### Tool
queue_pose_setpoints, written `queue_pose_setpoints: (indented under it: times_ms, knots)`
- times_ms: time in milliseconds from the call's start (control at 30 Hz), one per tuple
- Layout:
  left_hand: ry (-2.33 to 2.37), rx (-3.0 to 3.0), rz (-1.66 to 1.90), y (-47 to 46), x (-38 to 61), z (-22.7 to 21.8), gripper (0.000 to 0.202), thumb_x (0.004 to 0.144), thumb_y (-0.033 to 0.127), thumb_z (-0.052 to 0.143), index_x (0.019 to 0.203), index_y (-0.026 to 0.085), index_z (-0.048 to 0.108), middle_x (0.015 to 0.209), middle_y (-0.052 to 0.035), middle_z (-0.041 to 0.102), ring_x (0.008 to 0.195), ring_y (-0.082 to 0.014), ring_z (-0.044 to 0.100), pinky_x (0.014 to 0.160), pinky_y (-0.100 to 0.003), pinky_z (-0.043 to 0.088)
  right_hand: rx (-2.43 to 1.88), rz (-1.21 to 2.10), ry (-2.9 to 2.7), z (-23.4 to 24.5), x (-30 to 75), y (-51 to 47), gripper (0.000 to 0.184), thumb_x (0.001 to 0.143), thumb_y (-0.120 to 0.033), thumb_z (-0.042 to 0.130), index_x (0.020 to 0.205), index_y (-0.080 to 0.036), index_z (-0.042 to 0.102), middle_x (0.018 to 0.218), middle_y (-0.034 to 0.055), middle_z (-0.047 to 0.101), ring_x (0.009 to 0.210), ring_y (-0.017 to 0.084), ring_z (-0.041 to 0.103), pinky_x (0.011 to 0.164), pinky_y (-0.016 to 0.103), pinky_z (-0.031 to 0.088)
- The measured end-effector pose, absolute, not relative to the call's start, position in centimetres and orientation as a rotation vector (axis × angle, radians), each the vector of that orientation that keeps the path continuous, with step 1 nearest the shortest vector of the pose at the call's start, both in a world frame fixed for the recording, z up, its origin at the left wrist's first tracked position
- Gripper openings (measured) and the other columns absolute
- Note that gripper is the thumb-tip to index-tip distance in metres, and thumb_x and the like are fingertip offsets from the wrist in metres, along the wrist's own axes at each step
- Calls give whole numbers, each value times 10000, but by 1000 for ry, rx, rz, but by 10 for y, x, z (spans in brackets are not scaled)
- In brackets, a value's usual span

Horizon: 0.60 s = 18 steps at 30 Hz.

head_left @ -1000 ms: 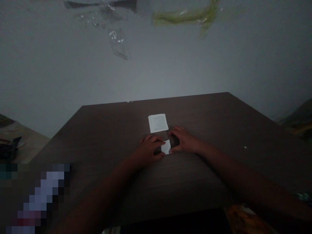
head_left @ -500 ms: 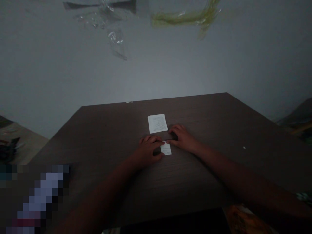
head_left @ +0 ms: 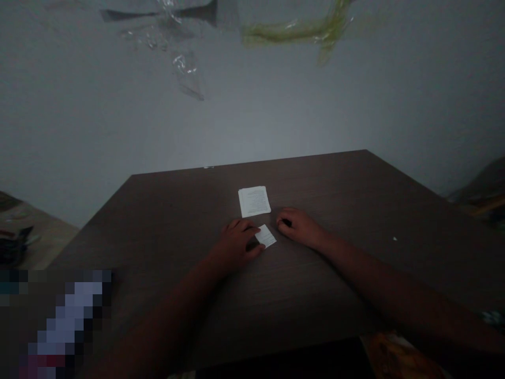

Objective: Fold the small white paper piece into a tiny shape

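A small folded-looking piece of paper with faint print lies on the brown table, turned at an angle. My left hand holds it at its left side, index fingertip at one corner and thumb at the lower one. To the right of that paper, my right hand rests on the table, a small gap away. Its fingers are curled in towards the thumb, and nothing shows in them. Just beyond both hands is a stack of printed paper sheets, apart from them.
The brown table meets a grey wall with peeling tape on it. A tiny white scrap lies to the right. A blurred-out pixelated patch covers the lower left.
My right hand has let go of the small paper and drawn slightly right, its fingers curling in. The paper has turned at an angle by my left hand, which has barely moved.
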State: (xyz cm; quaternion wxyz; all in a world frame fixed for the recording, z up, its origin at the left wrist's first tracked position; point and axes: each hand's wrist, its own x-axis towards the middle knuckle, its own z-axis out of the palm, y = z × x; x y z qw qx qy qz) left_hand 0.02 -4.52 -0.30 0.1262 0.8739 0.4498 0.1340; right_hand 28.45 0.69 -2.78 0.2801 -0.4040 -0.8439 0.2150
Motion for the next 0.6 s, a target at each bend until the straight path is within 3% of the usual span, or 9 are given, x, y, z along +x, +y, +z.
queue_pose_setpoints:
  times_ms: [600]
  knots:
    - [1356, 2482, 426, -46, -4, -3, 519, 1009, 367, 856, 1509, 264, 760, 1548, -165, 753, 1468, -429, 677, 1261, -647, 547, -951, 547, -2467, -22, 278, -9, 165, 1066, -197, 678, 936, -270, 750, 957, 35, 806, 961, 257, 721, 975, 422, 540]
